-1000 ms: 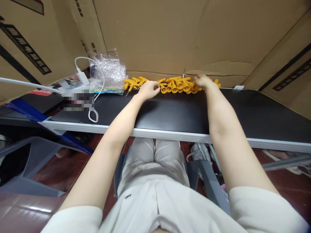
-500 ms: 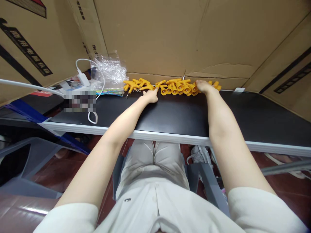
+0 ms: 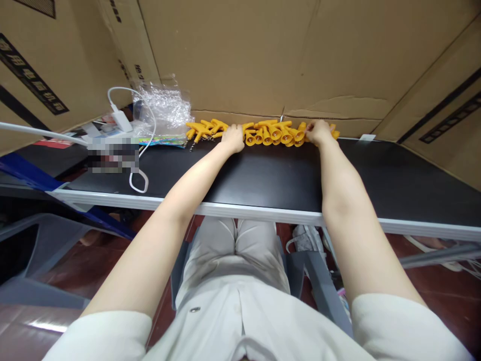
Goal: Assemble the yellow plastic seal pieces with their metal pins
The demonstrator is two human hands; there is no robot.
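Note:
A row of yellow branching pieces (image 3: 202,130) and yellow flared pieces with hollow round ends (image 3: 276,133) lies along the back of the black tabletop, against the cardboard. My left hand (image 3: 233,139) has its fingers bent down over the pieces left of the row's middle; its fingertips are partly hidden. Near the right end, my right hand (image 3: 319,132) has its thumb and fingers curled at a flared piece, covering part of the row. Thin dark chains (image 3: 192,145) hang by the left pieces.
Clear plastic bags (image 3: 163,108) lie on colourful flat packs at the left. A white cable (image 3: 140,188) loops beside them onto the tabletop (image 3: 263,178). Cardboard walls (image 3: 233,55) enclose the back and sides. A pale metal edge (image 3: 263,212) runs along the front.
My left hand has turned from pointing fingers to fingers bent over the yellow pieces. My right hand stays at the right end, its fingers now more curled. The view has shifted slightly.

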